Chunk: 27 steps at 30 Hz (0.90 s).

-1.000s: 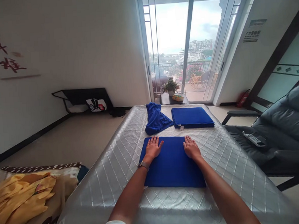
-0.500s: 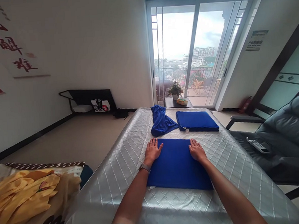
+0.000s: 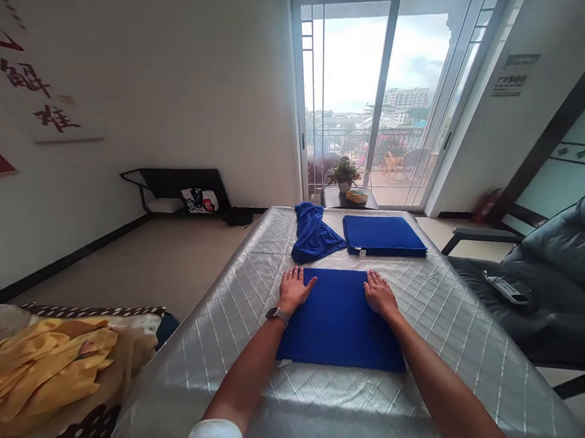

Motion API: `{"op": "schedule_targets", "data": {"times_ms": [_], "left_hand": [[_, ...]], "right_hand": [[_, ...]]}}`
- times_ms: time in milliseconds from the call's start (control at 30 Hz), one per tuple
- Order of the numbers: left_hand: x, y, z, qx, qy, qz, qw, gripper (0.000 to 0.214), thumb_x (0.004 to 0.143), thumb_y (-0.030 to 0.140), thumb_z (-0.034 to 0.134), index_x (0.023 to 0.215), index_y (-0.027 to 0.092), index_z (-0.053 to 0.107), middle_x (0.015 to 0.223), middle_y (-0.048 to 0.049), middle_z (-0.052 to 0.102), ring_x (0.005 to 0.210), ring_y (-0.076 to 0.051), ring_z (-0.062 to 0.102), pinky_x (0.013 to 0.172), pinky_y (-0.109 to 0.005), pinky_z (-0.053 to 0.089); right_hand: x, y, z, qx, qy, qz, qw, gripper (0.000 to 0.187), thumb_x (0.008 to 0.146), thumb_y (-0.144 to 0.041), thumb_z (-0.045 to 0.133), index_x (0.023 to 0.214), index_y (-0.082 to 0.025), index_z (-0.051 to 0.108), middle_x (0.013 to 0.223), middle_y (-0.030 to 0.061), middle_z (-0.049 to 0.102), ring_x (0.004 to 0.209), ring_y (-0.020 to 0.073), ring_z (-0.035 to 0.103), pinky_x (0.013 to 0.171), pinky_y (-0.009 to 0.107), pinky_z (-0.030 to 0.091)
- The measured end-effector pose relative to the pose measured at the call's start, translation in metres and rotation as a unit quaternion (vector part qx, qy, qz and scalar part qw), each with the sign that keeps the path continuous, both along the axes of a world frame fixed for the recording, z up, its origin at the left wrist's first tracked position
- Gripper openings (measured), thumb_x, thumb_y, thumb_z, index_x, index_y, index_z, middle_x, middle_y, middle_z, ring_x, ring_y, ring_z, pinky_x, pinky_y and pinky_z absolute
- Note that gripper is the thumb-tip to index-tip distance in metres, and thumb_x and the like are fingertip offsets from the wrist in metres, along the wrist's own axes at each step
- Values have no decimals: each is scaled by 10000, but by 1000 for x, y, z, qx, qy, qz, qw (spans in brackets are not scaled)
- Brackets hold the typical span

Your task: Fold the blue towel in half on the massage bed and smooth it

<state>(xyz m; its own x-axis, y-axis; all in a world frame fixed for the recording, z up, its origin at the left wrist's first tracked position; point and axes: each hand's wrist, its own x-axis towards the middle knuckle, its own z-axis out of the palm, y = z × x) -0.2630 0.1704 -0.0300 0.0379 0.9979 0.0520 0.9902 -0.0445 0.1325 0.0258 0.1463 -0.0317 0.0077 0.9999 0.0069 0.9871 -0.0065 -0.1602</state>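
Note:
A folded blue towel (image 3: 340, 322) lies flat on the silver quilted table (image 3: 221, 344) in front of me. My left hand (image 3: 294, 289) rests palm down on its far left corner, fingers spread. My right hand (image 3: 378, 293) lies flat on its far right corner, fingers stretched out. Beyond them sits a second neatly folded blue towel (image 3: 384, 235), and to its left a crumpled blue cloth (image 3: 313, 232).
A black recliner chair (image 3: 557, 274) with a remote on it stands to the right of the table. A yellow patterned cover (image 3: 48, 376) lies at the left. A small table with a potted plant (image 3: 344, 173) stands before the glass balcony doors.
Both hands stay flat on the towel's far corners; only my head has shifted a little, moving the view.

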Motion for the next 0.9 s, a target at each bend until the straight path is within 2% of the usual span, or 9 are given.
{"op": "schedule_targets", "data": {"times_ms": [100,200,300,400,467,533,633,767,900], "left_hand": [[39,-2,4,17,-4,-24,1000,892,971,713,131,1555,80,361,1611,-174,352,1520,-329,243,1249,-503,152],[105,-9,1,48,-47,-127,990,830,1001,650,92,1556,97,367,1611,-154,363,1523,-286,248,1251,-460,188],[166,-16,-5,72,-107,-222,967,744,1030,584,82,1571,146,342,1608,-124,381,1515,-244,277,1239,-436,233],[192,-19,-10,70,-132,-247,957,701,1045,546,79,1577,162,326,1601,-119,396,1504,-227,305,1230,-430,260],[186,-18,-11,60,-121,-238,962,703,1047,543,77,1571,152,334,1602,-120,394,1506,-221,300,1238,-428,243],[165,-15,-11,52,-102,-225,968,718,1041,564,83,1564,152,351,1612,-111,376,1517,-221,272,1253,-434,205],[121,-10,-10,38,-78,-194,977,731,1030,602,101,1566,176,355,1629,-88,341,1527,-225,243,1260,-450,178],[54,-5,-5,11,-50,-121,991,726,1026,616,123,1576,192,335,1643,-75,303,1532,-228,225,1260,-456,173],[2,-2,-4,22,-20,-48,998,747,1026,615,131,1576,149,328,1642,-108,301,1527,-253,242,1254,-457,182]], "right_hand": [[0,1,-1,0,9,0,1000,642,1025,-363,147,1600,-90,229,1680,66,188,1546,172,118,1244,362,79],[2,1,-2,8,6,1,1000,636,1019,-343,162,1598,-91,241,1675,71,210,1544,176,134,1243,363,93],[6,-2,-4,11,-15,30,999,630,996,-297,247,1599,-113,253,1678,71,203,1547,182,118,1241,356,102],[9,-5,-4,10,-33,55,998,656,963,-269,333,1599,-127,258,1682,73,184,1551,189,96,1241,353,104],[8,-6,-3,14,-29,43,999,637,979,-270,292,1597,-115,262,1678,81,199,1547,192,123,1240,358,111],[5,-5,-2,18,-17,24,999,624,1005,-296,221,1593,-93,263,1671,87,221,1542,194,153,1239,362,117],[1,-2,-1,17,0,7,1000,637,1020,-347,178,1591,-76,256,1668,76,229,1540,190,160,1242,365,106],[0,0,-2,11,10,0,1000,639,1022,-360,172,1595,-86,247,1673,60,215,1541,180,150,1243,362,95],[1,1,-4,11,6,0,1000,639,1023,-360,168,1596,-87,244,1674,62,211,1542,172,144,1244,355,84]]}}
